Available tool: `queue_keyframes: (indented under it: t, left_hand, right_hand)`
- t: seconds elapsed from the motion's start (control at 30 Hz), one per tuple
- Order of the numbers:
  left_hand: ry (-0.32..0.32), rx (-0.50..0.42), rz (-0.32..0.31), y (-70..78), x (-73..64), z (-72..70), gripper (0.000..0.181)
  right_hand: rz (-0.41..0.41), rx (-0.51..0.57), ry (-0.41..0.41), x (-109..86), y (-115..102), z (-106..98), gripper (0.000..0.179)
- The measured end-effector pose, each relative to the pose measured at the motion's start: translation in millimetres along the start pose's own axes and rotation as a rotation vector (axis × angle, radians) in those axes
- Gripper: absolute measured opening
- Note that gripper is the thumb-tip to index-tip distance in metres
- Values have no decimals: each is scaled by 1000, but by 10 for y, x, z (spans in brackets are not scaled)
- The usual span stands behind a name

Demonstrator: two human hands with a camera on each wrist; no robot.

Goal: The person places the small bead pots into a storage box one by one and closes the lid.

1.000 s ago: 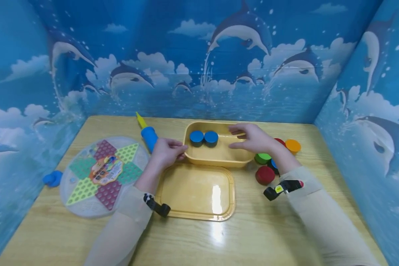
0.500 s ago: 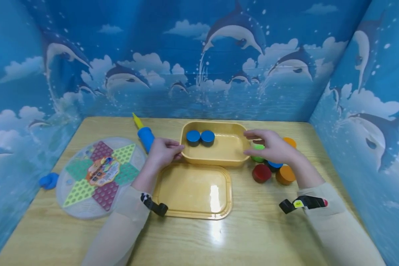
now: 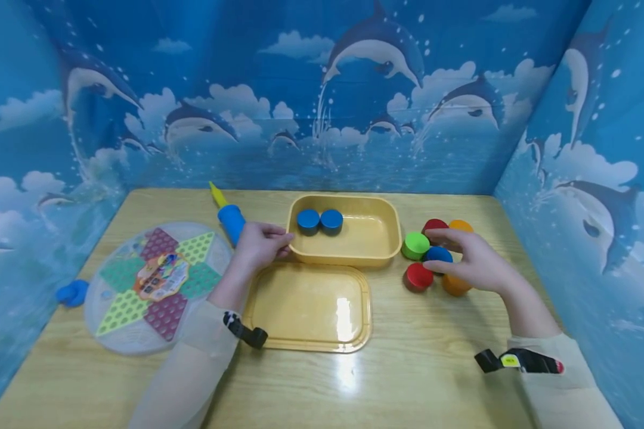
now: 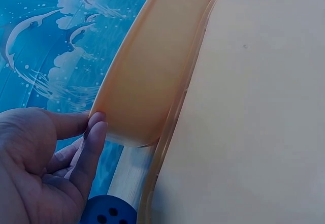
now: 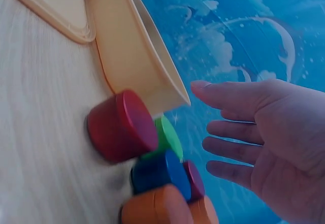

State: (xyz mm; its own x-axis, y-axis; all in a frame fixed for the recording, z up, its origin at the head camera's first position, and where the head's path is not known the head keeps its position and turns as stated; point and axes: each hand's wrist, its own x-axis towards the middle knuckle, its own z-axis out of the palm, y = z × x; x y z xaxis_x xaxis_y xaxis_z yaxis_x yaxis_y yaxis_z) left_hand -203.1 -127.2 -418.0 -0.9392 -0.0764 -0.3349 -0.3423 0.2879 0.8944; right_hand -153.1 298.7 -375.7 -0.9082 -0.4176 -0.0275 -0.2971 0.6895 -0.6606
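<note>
My left hand [image 3: 257, 245] pinches the left rim of a tan plastic container [image 3: 349, 260] between thumb and forefinger; the left wrist view shows the same grip. Two short blue cylinders [image 3: 331, 221] stand side by side at the container's left end. To the right of it, my right hand [image 3: 480, 262] is held over a cluster of similar cylinders, fingers extended and holding nothing. The cluster has a green cylinder [image 3: 415, 245], a red one [image 3: 418, 276], a blue one [image 3: 438, 254], a dark red one [image 3: 434, 225] and two orange ones [image 3: 455, 286], partly hidden by the hand.
A tan lid [image 3: 306, 307] lies flat in front of the container. On the left are a round star-patterned game board [image 3: 163, 286], a blue pump with a yellow tip [image 3: 231, 220] and a small blue piece [image 3: 73, 293]. Dolphin-printed cloth [image 3: 279, 89] surrounds the table.
My right hand has moved right, from over the container to above the loose cylinders. The left hand keeps its pinch on the rim. The head view has shifted slightly.
</note>
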Motion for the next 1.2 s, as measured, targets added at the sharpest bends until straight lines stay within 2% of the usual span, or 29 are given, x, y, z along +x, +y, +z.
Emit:
queue_keyframes:
  t: [0.3,0.5,0.77,1.2]
  left_hand:
    - [-1,1,0,5,7,-10,31]
    - [1,0,-10,8,14,2,31]
    - [1,3,-11,13,1,3,30]
    - [5,5,-30,32,4,5,28]
  right_hand:
    - [26,2,73,-304,275,-2,58]
    - [73,-15,80,-434,450,20,63]
    - [119,-44,60,-516,576,113,73]
    - [129,-47,96,-572,638,236,68]
